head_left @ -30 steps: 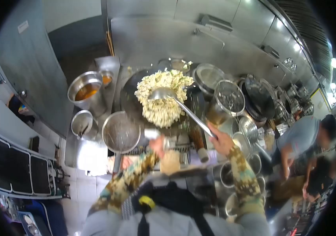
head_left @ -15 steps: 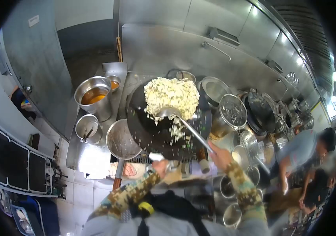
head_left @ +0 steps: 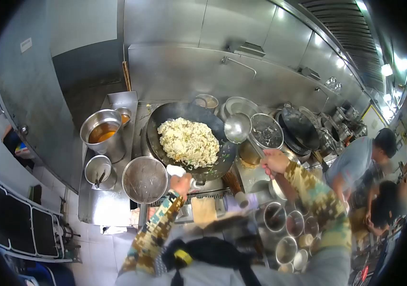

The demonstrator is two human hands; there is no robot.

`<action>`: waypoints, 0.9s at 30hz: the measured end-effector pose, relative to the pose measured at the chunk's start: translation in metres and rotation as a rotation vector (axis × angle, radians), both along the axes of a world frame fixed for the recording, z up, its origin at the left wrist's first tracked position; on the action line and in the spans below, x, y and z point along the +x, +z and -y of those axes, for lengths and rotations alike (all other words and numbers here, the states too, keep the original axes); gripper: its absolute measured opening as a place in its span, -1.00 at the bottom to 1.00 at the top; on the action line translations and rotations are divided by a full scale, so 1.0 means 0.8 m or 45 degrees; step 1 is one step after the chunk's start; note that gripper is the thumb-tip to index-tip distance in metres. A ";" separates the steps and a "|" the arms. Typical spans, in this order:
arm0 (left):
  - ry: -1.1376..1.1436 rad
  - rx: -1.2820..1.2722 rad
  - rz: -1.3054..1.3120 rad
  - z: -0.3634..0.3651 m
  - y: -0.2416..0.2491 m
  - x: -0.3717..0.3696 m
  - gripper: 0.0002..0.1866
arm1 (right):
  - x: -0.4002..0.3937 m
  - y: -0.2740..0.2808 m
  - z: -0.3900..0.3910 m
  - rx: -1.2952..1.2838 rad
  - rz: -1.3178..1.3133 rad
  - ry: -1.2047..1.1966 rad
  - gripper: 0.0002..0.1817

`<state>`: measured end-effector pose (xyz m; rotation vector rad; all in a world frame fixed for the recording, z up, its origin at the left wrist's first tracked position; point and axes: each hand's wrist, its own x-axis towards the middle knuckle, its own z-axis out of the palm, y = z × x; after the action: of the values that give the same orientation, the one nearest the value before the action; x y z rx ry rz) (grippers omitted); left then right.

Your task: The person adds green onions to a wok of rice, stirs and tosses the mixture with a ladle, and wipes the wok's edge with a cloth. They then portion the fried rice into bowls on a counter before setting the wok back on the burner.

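A black wok (head_left: 227, 155) sits on the stove with a mound of fried rice (head_left: 189, 143) flecked with green in its middle. My left hand (head_left: 181, 186) is closed on a white cloth (head_left: 176, 170) at the wok's near rim; whether it also grips the wok's handle is hidden. Fingers of my right hand (head_left: 275, 162) wrap round the handle of a steel ladle (head_left: 237, 127). The ladle's bowl is raised over the wok's right edge, apart from the rice.
Left of the wok stand a pot of orange liquid (head_left: 104, 133), a small pot (head_left: 98, 171) and a long-handled pan (head_left: 144, 180). A strainer (head_left: 267, 131) and stacked woks (head_left: 298, 128) lie right. Several containers (head_left: 286, 250) are lower right. A co-worker (head_left: 353, 159) stands at far right.
The ladle has come up out of the rice and moved right. The rice, tossed up and scattering before, now lies gathered in the wok. My left hand still grips the cloth.
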<state>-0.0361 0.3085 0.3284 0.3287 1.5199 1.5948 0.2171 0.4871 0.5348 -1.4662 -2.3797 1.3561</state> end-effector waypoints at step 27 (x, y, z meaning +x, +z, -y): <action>-0.437 0.138 -1.153 0.019 -0.144 -0.044 -0.71 | 0.122 -0.267 0.184 -0.914 -0.667 -0.489 -0.57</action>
<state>-0.0713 0.2934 0.2131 1.4372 1.8720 1.2955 0.3144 0.3400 0.3213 -1.3258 -1.2691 2.2311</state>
